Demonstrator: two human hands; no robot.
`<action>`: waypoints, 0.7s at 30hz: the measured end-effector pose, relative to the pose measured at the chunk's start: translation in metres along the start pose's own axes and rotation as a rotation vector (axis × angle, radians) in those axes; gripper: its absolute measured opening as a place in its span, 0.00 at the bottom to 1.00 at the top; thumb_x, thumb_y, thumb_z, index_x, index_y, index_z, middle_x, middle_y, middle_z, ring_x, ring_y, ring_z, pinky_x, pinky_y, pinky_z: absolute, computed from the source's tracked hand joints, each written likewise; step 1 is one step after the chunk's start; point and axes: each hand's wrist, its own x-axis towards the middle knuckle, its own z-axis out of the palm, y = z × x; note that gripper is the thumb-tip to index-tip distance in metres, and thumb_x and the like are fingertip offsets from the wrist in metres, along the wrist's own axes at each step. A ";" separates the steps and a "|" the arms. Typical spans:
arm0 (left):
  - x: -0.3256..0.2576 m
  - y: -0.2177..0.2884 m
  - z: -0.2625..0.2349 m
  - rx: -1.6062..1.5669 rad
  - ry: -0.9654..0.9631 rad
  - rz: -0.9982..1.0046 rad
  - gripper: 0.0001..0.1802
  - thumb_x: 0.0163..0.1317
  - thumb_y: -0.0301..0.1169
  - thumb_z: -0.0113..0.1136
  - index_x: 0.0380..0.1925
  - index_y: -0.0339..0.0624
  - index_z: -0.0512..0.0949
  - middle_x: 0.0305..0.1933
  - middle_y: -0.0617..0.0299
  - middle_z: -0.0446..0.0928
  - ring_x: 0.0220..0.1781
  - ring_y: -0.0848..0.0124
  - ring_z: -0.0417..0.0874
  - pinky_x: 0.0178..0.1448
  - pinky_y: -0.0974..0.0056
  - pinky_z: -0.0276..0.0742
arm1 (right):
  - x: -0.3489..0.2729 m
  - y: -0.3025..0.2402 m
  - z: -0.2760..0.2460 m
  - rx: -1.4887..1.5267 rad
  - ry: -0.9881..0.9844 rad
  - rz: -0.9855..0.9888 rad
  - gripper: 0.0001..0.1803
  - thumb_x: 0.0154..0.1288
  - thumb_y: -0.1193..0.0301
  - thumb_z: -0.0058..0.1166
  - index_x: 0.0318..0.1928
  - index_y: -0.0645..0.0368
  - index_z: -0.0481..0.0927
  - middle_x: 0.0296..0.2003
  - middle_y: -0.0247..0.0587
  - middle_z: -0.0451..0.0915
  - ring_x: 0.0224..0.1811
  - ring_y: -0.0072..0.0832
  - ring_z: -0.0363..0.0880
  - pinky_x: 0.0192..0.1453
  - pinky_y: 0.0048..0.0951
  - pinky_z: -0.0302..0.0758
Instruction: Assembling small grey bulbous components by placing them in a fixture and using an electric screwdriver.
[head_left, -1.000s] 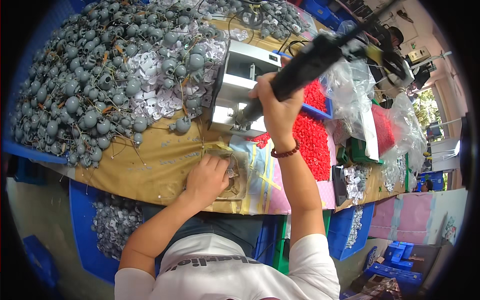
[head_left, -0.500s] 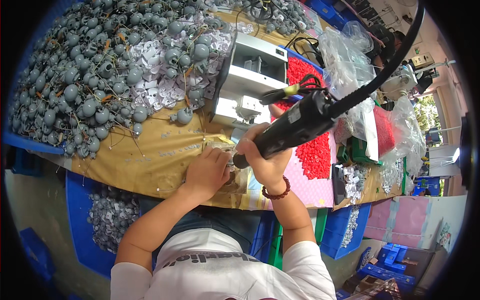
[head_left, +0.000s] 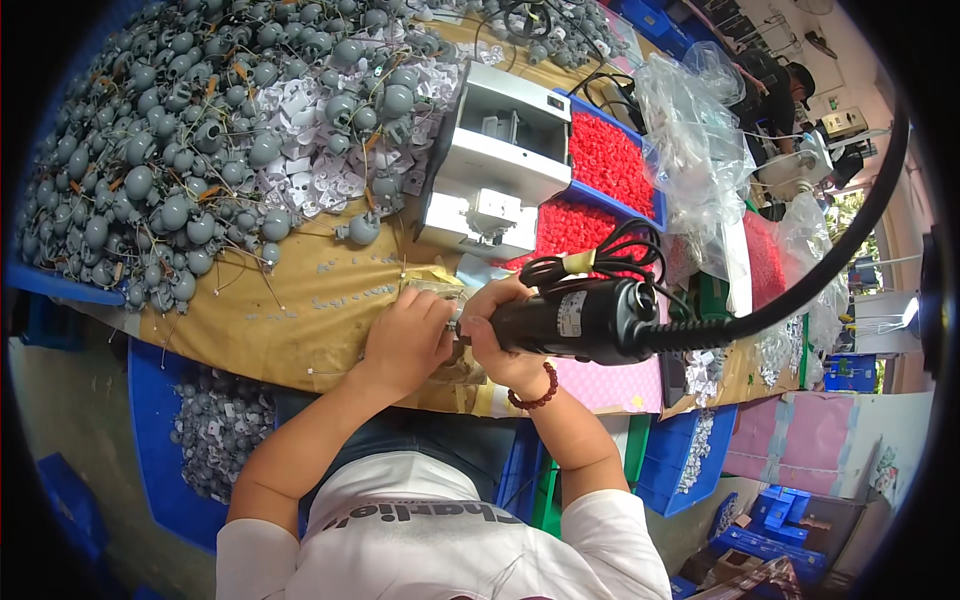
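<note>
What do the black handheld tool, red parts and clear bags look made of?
Black handheld tool: likely moulded plastic, satin, soft highlights; its cable looks rubbery, ribbed near the body.
Red parts: probably plastic, given the uniform bright colour; too small to judge finish.
Clear bags: apparently thin plastic film, see-through with shiny creases.

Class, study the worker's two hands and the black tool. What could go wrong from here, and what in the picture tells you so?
1. Pinched or hurt fingers: the left hand is right beside the front end of the black tool in the right hand, so a slip might catch it.
2. Scattered parts: the looped cord shows over the red pieces; if it touches them, moving the tool could drag some away.
</note>
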 end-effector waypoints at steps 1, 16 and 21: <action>0.000 0.000 0.001 -0.001 -0.005 -0.001 0.21 0.49 0.26 0.67 0.46 0.44 0.77 0.41 0.59 0.77 0.48 0.57 0.79 0.46 0.54 0.80 | -0.006 0.008 -0.002 -0.083 0.007 0.019 0.11 0.63 0.81 0.59 0.41 0.62 0.70 0.30 0.38 0.78 0.31 0.23 0.78 0.39 0.26 0.76; -0.002 0.002 -0.003 -0.032 -0.021 -0.082 0.22 0.51 0.28 0.69 0.48 0.42 0.77 0.49 0.57 0.76 0.54 0.52 0.76 0.56 0.52 0.76 | 0.035 -0.055 -0.001 0.181 0.158 0.047 0.07 0.61 0.82 0.61 0.39 0.65 0.78 0.31 0.36 0.81 0.29 0.22 0.78 0.33 0.25 0.75; -0.005 0.005 -0.003 -0.019 -0.015 -0.103 0.24 0.55 0.28 0.71 0.53 0.40 0.77 0.56 0.58 0.78 0.59 0.53 0.75 0.63 0.53 0.73 | 0.062 -0.045 -0.041 0.292 0.615 0.210 0.15 0.67 0.77 0.63 0.49 0.61 0.72 0.35 0.37 0.81 0.30 0.23 0.80 0.34 0.26 0.79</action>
